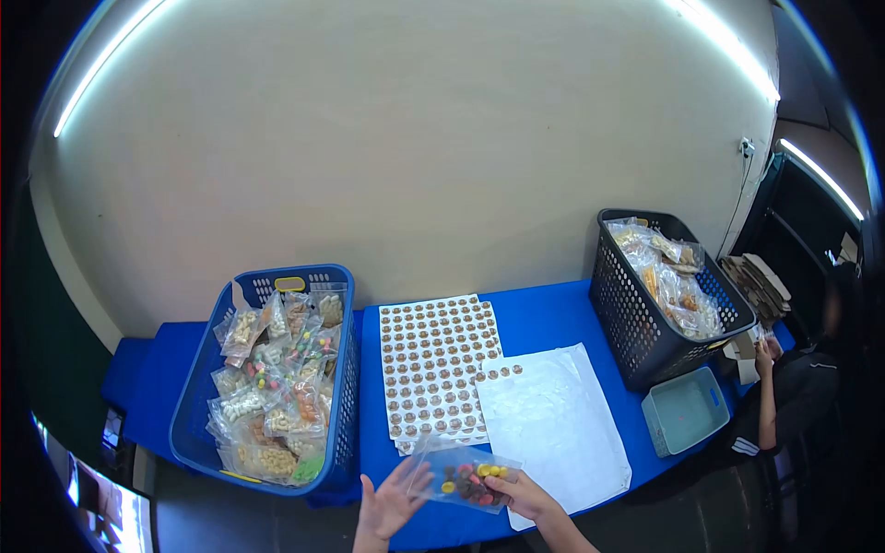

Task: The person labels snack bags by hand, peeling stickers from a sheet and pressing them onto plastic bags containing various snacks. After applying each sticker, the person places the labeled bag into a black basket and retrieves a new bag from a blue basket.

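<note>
Light, limp, slippery candy pouch at counter's near edge, pinched by right hand, steadied by spread left hand; best gripped by edges.

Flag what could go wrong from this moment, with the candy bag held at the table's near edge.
The clear bag of candies hangs between the left hand and right hand right over the near edge of the blue table; a slip could send it to the floor. If its top is unsealed, which cannot be told, candies might spill. The white sheet overhangs that edge beside the right hand and might get dragged off.
</note>
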`<state>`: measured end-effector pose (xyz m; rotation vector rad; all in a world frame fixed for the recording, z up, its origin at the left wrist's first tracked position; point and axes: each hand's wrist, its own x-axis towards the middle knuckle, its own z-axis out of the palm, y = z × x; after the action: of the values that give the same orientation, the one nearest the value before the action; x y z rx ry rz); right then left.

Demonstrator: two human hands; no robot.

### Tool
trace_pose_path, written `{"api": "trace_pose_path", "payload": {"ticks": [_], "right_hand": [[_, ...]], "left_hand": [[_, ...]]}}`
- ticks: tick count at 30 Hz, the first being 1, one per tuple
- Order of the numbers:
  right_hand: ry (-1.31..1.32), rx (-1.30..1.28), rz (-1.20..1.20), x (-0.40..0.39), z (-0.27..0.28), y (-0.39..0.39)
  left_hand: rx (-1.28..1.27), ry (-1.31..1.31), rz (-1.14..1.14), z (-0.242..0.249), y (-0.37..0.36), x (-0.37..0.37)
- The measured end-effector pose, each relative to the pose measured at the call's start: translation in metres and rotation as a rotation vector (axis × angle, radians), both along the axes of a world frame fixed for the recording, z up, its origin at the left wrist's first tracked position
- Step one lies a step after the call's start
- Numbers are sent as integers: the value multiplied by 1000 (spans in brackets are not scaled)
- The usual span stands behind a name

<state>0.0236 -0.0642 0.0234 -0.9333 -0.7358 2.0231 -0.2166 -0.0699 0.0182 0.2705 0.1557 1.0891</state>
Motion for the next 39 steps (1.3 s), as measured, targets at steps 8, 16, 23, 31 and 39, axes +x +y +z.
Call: {"api": "trace_pose_path", "payload": {"ticks": [8, 16, 23, 31, 39], "right_hand": [[-213, -22, 256, -19, -41, 22], [-433, 144, 367, 45, -119, 115], [-1274, 595, -279, 118, -256, 272], [-1679, 232, -341, 108, -235, 299], [-1688, 303, -393, 106, -231, 290]], "left_hand": [[-157, 685, 319, -32, 14, 69], [-204, 617, 552, -7, 67, 59], [-236, 841, 562, -36, 82, 54], [-421, 1100, 460, -1, 79, 83], [-494, 1046, 499, -18, 63, 83]]}}
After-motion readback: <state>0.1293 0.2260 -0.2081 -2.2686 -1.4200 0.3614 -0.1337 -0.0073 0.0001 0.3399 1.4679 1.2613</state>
